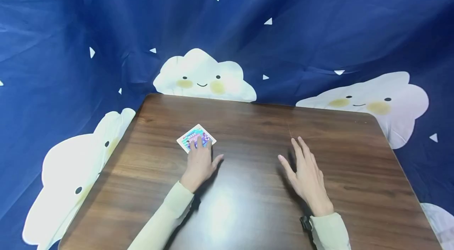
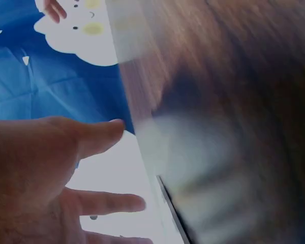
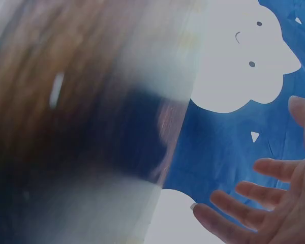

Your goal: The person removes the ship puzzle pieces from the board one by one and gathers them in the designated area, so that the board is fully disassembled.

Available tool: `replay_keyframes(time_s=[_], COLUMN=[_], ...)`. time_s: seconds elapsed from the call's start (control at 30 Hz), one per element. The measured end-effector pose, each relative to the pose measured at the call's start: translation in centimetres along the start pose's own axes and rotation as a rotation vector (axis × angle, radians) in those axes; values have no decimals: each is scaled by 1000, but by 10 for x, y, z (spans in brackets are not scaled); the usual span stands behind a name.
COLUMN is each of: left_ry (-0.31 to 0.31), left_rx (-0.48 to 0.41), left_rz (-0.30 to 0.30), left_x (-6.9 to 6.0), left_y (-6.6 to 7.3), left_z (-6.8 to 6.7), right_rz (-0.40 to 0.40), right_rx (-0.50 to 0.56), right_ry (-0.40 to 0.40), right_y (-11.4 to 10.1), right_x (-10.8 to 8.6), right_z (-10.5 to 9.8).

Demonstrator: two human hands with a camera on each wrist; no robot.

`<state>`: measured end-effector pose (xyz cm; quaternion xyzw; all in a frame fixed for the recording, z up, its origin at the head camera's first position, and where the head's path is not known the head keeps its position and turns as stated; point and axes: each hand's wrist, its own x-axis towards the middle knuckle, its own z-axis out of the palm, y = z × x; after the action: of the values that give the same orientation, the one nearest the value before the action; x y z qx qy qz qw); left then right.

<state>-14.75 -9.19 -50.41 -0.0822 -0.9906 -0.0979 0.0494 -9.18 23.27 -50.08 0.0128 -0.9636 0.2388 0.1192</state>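
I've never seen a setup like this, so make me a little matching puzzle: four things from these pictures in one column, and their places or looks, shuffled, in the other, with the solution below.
Things
1. card
2. left hand
3. right hand
4. backdrop

Places and looks
A. over the right half of the table
B. blue, behind the far edge of the table
C. reaching over the card
D. white-edged, colourful and partly covered

Pairs
1-D
2-C
3-A
4-B
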Motion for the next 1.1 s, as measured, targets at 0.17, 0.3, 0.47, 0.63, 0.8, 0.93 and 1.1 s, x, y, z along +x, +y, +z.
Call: replay_keyframes(time_s=[0.17, 0.3, 0.47, 0.63, 0.8, 0.93, 1.1], left_ry=[-39, -34, -57, -97, -159, -178, -199], left_rx=[-1, -4, -49, -117, -159, -163, -165], left_rz=[-14, 42, 108, 170, 230, 263, 277], left_x=[-4, -7, -10, -12, -19, -24, -28], left_y=[-5, -7, -2, 8, 22, 31, 38], left_z=[2, 6, 9, 14, 11, 9, 9], right_rz=[4, 4, 6, 2, 0, 2, -13], right_rx=[6, 6, 2, -10, -11, -8, -16], right_ry=[1, 3, -10, -18, -18, -14, -6], right_y=[0, 0, 0, -1, -2, -1, 0], right_x=[-1, -1, 0, 4, 8, 10, 14], right_z=[1, 1, -1, -5, -8, -9, -11])
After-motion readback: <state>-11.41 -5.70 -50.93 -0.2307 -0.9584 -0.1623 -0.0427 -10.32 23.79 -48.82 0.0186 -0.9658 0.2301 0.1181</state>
